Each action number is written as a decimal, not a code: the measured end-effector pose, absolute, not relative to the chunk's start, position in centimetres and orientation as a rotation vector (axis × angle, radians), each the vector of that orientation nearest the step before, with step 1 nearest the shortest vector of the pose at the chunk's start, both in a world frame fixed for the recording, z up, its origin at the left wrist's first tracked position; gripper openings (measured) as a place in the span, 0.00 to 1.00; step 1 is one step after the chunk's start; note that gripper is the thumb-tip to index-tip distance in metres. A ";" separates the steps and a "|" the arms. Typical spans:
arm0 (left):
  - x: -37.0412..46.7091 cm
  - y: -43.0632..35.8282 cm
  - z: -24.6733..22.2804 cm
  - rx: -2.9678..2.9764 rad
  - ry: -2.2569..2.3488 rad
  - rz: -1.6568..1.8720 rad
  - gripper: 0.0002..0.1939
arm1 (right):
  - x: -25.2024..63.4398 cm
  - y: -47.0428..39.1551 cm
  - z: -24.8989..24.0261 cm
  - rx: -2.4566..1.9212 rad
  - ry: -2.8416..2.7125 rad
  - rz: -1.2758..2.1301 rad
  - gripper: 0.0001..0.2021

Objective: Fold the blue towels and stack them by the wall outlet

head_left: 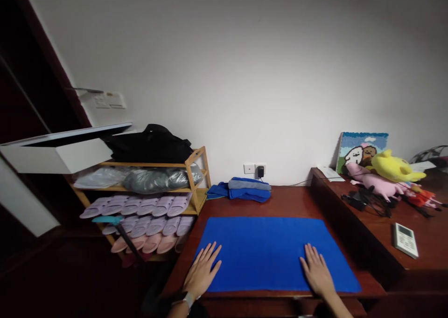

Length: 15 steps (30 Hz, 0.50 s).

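A blue cloth point(262, 252) lies spread out flat on the reddish-brown wooden table point(287, 200). My left hand point(202, 269) rests palm down over the cloth's left edge, fingers stretched out, with a watch point(188, 300) on the wrist. On the right part of the cloth lies my right hand point(317, 269), also palm down, its fingers extended and slightly apart. Neither hand holds anything. Behind the cloth, against the wall, sit folded blue and grey cloths point(249, 190).
To the left stands a wooden shoe rack point(198, 169) with several slippers point(154, 206) and a black bag point(150, 145) on top. A higher surface point(381, 229) at right carries plush toys point(395, 169), cables and a white remote-like device point(405, 239). A charger point(261, 171) is plugged into the wall.
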<state>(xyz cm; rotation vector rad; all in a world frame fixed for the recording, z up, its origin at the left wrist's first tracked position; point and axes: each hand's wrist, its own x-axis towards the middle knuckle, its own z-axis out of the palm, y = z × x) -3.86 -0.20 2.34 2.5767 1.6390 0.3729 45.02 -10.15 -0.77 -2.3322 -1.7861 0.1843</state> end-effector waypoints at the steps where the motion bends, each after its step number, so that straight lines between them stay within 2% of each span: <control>1: -3.8 -0.2 2.4 2.572 1.639 0.364 0.29 | 47.6 -10.9 -1.6 -2.379 -1.755 0.170 0.42; 7: -3.7 -0.2 2.5 2.556 1.646 0.365 0.30 | 58.3 -14.3 -4.8 -2.391 -1.714 0.137 0.42; 15: -3.8 -0.1 2.4 2.578 1.647 0.354 0.29 | 60.5 -14.5 -7.3 -2.313 -1.774 0.049 0.45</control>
